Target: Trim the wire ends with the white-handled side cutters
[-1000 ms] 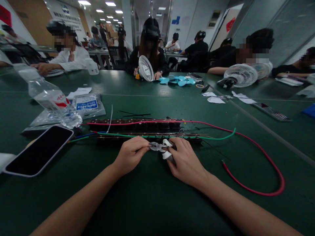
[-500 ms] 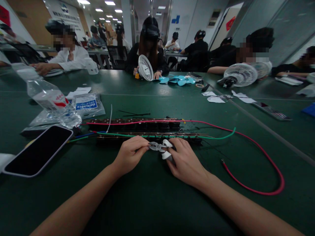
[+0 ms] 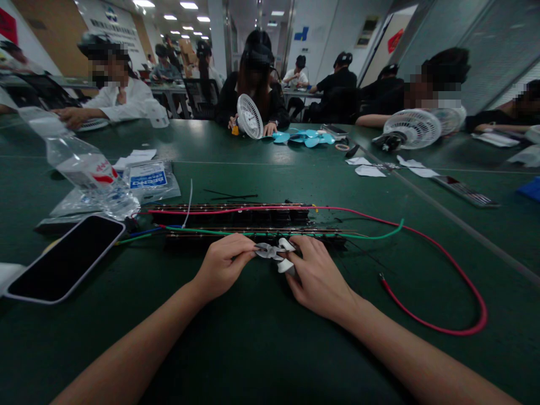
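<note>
My right hand [image 3: 323,275] is closed around the white handles of small pliers [image 3: 266,251], whose jaws point left. At the jaws' tip my left hand [image 3: 225,264] pinches with thumb and forefinger; what lies between them is too small to make out. Just beyond both hands lies a long black strip assembly [image 3: 172,241] with thin metal lines and a green wire [image 3: 375,237] along it, partly hidden by my fingers. Behind it is a second black strip [image 3: 274,215] with a red wire [image 3: 337,208] across it. A white cable tie [image 3: 189,202] sticks up at their left end.
To the left are a phone [image 3: 67,259], a tilted plastic bottle [image 3: 84,163] and a plastic packet [image 3: 152,177]. The red wire loops out at right. Black cable ties [image 3: 234,197] lie behind the strips. Across the table, people handle white fan parts [image 3: 250,116] near blue fan blades [image 3: 310,138].
</note>
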Action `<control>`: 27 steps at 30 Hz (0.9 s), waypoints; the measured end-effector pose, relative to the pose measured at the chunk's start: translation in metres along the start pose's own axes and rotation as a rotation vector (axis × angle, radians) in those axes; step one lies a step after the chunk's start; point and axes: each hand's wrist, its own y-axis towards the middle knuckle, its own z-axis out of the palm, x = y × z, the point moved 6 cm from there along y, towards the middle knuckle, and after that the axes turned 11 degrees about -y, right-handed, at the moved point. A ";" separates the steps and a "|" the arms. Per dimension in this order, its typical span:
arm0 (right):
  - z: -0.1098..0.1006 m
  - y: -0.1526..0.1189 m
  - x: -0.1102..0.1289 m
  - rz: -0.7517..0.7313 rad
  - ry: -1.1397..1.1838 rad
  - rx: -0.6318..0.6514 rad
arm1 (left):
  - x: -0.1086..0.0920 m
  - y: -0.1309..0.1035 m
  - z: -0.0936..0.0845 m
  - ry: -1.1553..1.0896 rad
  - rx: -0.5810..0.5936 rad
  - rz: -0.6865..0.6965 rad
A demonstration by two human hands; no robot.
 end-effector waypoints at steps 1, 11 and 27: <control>0.000 0.000 0.000 -0.001 -0.004 0.000 | 0.000 0.000 0.000 0.000 0.000 -0.001; 0.000 -0.001 0.001 -0.013 -0.003 -0.029 | -0.001 0.001 0.000 -0.005 -0.003 -0.018; 0.003 -0.003 0.000 -0.029 0.011 -0.037 | 0.001 0.001 0.001 0.000 -0.002 -0.009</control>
